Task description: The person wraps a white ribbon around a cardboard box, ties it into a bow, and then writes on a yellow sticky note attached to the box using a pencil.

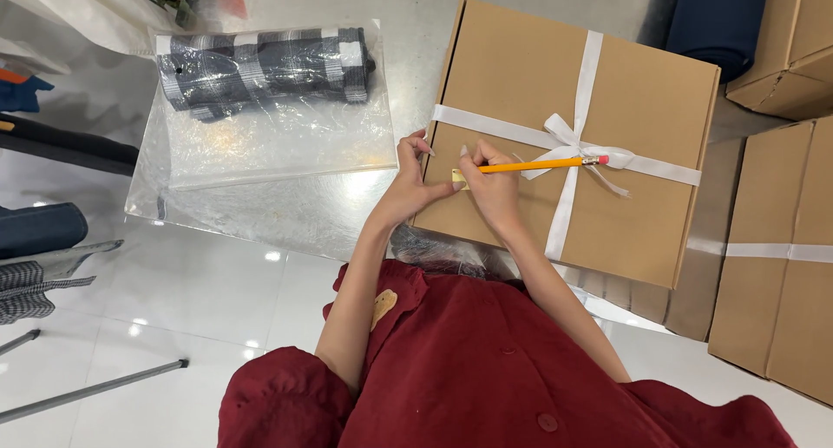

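Red cloth of the person's shirt (486, 370) fills the near edge, below the box (642, 92).

That brown cardboard box lies flat on a shiny metal table (416, 14), its lid shut. A white ribbon (486, 127) crosses the lid both ways and is tied in a bow just right of the lid's middle.

Left of the box, on the same table, lies a clear plastic bag (278, 144) holding a folded black-and-white checked cloth (260, 66) in its far end. Right of the box stand more brown boxes (781, 240), one with a white band. Beyond the box's far right corner a dark blue roll (716, 14) shows.

Both hands rest on the box's near left part, below the ribbon. The left hand (408, 183) has its fingers curled, fingertips pressed on the lid beside a small yellow tag (459, 178). The right hand (493, 183) is closed in a pinch on a yellow pencil (538, 164), which lies nearly level over the lid, its pink eraser end pointing right toward the bow. The tag sits between the two hands, touching both; the pencil's tip is hidden by the fingers.
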